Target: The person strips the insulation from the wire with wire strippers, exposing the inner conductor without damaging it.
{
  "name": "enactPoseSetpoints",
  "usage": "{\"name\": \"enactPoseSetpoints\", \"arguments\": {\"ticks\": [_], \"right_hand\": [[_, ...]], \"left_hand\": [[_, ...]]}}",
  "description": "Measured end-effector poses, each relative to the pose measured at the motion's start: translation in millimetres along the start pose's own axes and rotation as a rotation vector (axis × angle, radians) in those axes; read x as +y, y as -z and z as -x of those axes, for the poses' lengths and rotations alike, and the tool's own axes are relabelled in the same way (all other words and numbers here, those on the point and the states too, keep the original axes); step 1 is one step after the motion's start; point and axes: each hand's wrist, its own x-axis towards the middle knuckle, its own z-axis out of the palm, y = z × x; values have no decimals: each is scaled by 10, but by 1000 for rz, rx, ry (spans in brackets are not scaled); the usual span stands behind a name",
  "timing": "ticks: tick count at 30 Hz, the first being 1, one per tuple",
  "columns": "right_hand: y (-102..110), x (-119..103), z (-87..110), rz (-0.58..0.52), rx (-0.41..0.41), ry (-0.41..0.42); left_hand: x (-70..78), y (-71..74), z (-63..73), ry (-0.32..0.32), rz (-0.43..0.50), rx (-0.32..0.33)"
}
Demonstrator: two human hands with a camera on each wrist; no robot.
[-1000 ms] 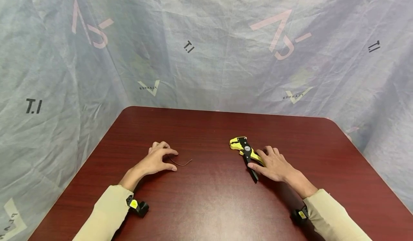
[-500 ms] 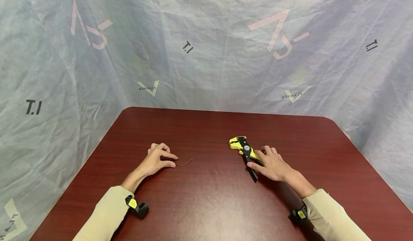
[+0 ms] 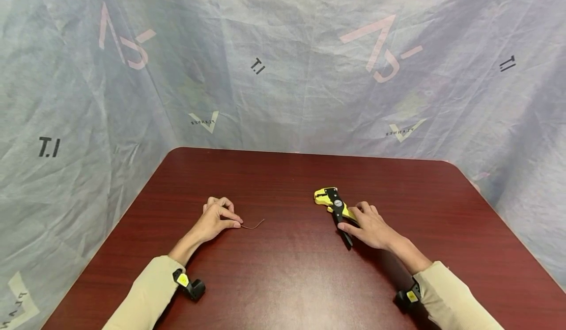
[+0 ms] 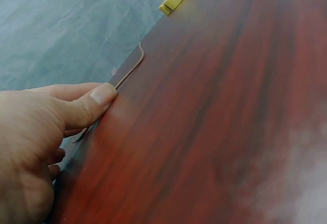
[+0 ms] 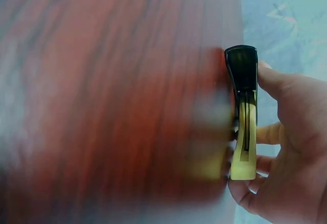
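Observation:
Thumb and index finger of my left hand (image 3: pixel 213 223) pinch a thin brown wire (image 4: pixel 131 71) at the left of the table. Its bent free end points right, and a short dark end shows behind the fingers in the left wrist view. To the right lies a yellow and black wire stripper (image 3: pixel 338 204), its head facing away to the left. My right hand (image 3: pixel 373 228) holds it by the handles, thumb against the black handle (image 5: pixel 242 68) and fingers curled by the yellow handle (image 5: pixel 243 171). Part of the yellow handle is hidden by that hand in the head view.
The dark red wood-grain table (image 3: pixel 283 271) has rounded far corners. A grey printed cloth (image 3: pixel 283 74) hangs behind it and along its left and right sides. Each wrist bears a small black camera (image 3: pixel 194 288).
My left thumb and index finger, apart a second ago, have come together on the wire. The right hand and the wire stripper have stayed nearly in place.

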Motion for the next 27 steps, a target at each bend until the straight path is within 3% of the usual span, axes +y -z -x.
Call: {"name": "enactPoseSetpoints", "arguments": {"ticks": [8, 14, 18, 21, 27], "right_hand": [[24, -107, -36, -114, -21, -84], [79, -248, -106, -283, -125, -252], [96, -272, -144, -371, -189, -314], [96, -237, -151, -498, -253, -334], [38, -90, -169, -856, -446, -320]], "left_hand": [[11, -3, -2, 3, -15, 8], [-23, -19, 7, -18, -22, 23], [-25, -23, 9, -29, -14, 30], [-15, -20, 1, -37, -1, 32], [-12, -12, 9, -34, 20, 33]]}}
